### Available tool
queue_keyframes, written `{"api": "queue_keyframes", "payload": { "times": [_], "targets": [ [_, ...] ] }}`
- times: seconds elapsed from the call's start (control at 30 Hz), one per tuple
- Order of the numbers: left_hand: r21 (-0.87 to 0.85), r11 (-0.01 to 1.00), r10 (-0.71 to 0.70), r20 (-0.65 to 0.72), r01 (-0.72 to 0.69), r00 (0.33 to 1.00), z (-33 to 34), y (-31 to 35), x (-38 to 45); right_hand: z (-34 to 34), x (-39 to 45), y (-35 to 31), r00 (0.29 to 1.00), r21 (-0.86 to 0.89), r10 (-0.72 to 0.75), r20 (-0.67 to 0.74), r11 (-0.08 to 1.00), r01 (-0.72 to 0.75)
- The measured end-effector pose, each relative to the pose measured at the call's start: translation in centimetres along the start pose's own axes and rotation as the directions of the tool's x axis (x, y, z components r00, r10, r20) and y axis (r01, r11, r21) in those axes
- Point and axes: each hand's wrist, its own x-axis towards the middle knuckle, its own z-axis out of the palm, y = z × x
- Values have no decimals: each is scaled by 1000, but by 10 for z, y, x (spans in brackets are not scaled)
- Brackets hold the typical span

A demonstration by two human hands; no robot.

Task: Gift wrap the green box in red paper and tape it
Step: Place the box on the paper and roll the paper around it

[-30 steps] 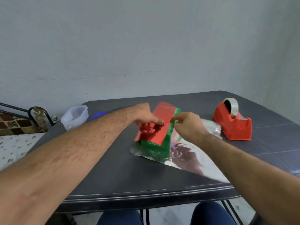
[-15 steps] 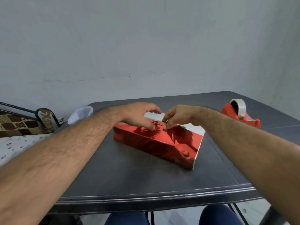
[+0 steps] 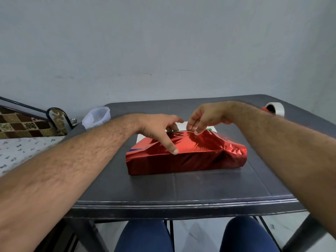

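The green box [image 3: 189, 130], mostly under red paper [image 3: 187, 153], is lying crosswise on the dark table [image 3: 181, 190]. The left hand [image 3: 158, 128] is pressing flat-fingered on top; the right hand [image 3: 205, 115] is pinching the paper's far edge, nearer the tape dispenser [image 3: 274, 109].

Two bare forearms, hairy, no sleeves in view. No rings, watch or bands visible on left hand [image 3: 156, 126] or right hand [image 3: 207, 115]. Short nails. Legs in blue trousers, possibly jeans.
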Motion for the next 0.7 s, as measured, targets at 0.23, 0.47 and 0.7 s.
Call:
{"api": "queue_keyframes", "payload": {
  "times": [0.23, 0.47, 0.7],
  "targets": [
    [-181, 983, 45, 14, -41, 999, 5, -10, 0, -1, -17, -1, 998, -7, 3, 67, 1000, -2],
    [-275, 960, 31, -72, -49, 997, -10, -39, 2, -8, -6, 11, 996, 37, -20, 85, 999, 17],
    [-425, 905, -27, -100, -18, 995, -22, -61, 12, -25, 20, 18, 980, 54, -3, 198, 998, -8]
  ]
}}
